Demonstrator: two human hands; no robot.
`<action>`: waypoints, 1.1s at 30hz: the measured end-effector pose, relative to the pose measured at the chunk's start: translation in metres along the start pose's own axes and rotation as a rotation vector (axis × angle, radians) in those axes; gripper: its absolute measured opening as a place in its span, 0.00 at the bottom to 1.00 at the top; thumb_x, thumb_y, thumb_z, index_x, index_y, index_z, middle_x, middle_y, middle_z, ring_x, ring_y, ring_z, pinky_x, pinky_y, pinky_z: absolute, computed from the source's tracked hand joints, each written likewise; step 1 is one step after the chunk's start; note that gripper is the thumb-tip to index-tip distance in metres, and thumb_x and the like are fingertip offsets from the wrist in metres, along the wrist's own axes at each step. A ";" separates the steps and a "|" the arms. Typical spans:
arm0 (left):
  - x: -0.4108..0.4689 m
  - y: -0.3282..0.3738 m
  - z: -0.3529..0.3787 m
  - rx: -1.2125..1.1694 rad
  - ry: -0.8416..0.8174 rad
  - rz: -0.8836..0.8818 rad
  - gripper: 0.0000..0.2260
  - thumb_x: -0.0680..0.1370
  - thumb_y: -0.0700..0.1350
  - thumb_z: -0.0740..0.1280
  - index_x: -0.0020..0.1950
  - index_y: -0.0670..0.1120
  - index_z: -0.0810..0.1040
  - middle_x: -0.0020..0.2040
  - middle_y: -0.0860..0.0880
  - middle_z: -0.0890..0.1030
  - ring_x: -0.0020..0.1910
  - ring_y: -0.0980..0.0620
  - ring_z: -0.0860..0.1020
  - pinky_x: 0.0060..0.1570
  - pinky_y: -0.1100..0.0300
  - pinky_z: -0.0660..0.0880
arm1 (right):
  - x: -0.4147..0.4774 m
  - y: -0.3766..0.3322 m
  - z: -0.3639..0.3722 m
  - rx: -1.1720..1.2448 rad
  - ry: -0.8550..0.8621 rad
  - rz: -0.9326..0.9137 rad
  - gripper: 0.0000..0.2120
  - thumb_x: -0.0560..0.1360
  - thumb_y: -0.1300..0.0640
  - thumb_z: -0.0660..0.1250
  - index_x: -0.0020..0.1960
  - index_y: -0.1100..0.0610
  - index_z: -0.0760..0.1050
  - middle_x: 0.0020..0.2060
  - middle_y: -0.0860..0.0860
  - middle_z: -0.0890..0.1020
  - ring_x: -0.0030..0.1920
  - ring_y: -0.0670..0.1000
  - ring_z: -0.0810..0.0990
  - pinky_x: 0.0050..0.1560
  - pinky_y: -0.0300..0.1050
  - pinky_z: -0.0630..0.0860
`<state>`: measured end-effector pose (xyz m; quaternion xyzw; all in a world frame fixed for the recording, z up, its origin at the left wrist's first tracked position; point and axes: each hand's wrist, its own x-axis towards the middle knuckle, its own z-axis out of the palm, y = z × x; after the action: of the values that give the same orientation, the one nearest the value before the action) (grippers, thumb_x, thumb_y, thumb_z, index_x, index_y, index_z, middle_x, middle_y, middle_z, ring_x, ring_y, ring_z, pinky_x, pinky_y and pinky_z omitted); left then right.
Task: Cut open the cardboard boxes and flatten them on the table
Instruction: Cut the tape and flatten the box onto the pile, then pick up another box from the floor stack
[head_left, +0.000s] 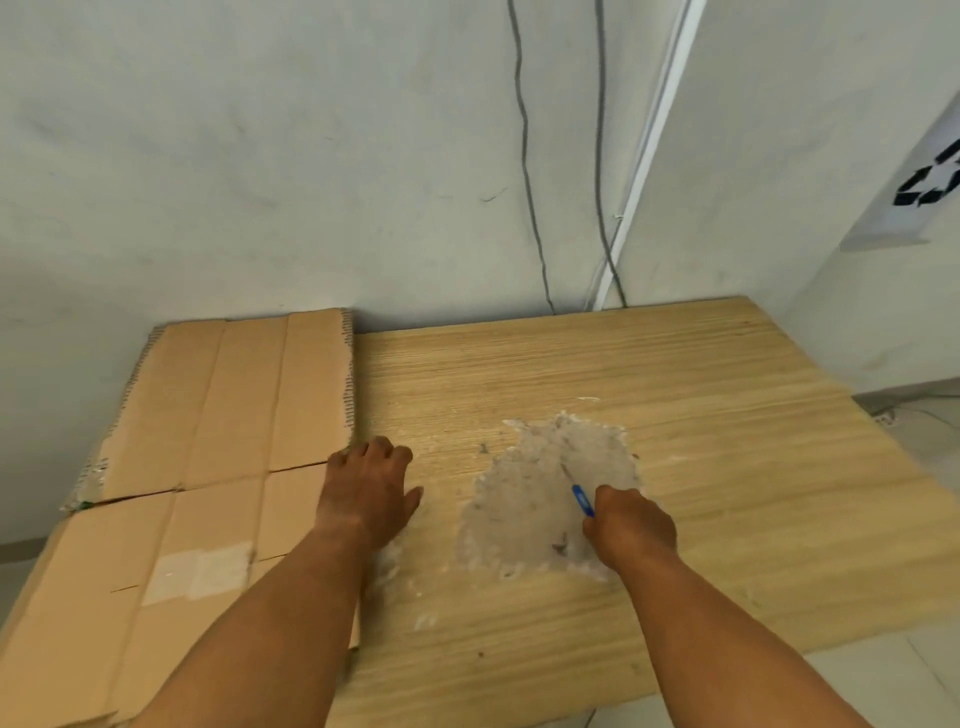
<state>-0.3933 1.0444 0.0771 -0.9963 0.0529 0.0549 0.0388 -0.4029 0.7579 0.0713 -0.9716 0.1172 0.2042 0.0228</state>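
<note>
— Table (727, 441) first: pale wood, set into the corner of two walls.
— And the cardboard (208, 415)?
— Flattened, lying along the table's left side, its near end hanging past the front edge.
— That grey area?
— A worn patch (540, 514) in the wood, right of centre.
— Hands?
— The left hand (371, 488) rests at the cardboard's right edge, knuckles bent, thumb spread onto the wood. Its fingertips are hidden, so I cannot tell whether they hook the edge.
— The right hand (631, 525)?
— On the patch, fingers curled tight round a blue knife (583, 500), blade pointing away over the patch.
</note>
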 end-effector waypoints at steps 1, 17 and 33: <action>-0.003 0.016 0.000 -0.007 0.010 0.018 0.23 0.81 0.63 0.58 0.73 0.55 0.67 0.70 0.51 0.69 0.68 0.48 0.68 0.66 0.51 0.66 | 0.006 0.017 -0.001 0.002 0.022 0.018 0.12 0.82 0.54 0.59 0.63 0.53 0.74 0.58 0.53 0.79 0.57 0.56 0.80 0.45 0.45 0.70; 0.046 0.282 -0.018 -0.187 0.199 0.281 0.12 0.76 0.55 0.71 0.54 0.49 0.83 0.50 0.49 0.82 0.49 0.44 0.80 0.49 0.49 0.74 | 0.039 0.211 -0.034 0.189 0.072 -0.094 0.20 0.82 0.40 0.56 0.66 0.50 0.72 0.62 0.52 0.76 0.59 0.56 0.77 0.52 0.46 0.73; 0.173 0.636 -0.065 -0.280 0.237 0.765 0.14 0.82 0.56 0.60 0.57 0.50 0.80 0.54 0.50 0.80 0.52 0.47 0.78 0.50 0.54 0.72 | 0.096 0.504 -0.124 0.220 0.125 0.199 0.16 0.81 0.42 0.59 0.64 0.46 0.75 0.61 0.51 0.79 0.58 0.54 0.78 0.53 0.47 0.74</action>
<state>-0.2857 0.3913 0.0764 -0.9001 0.4149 -0.0430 -0.1262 -0.3881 0.2357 0.1482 -0.9576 0.2359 0.1305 0.1014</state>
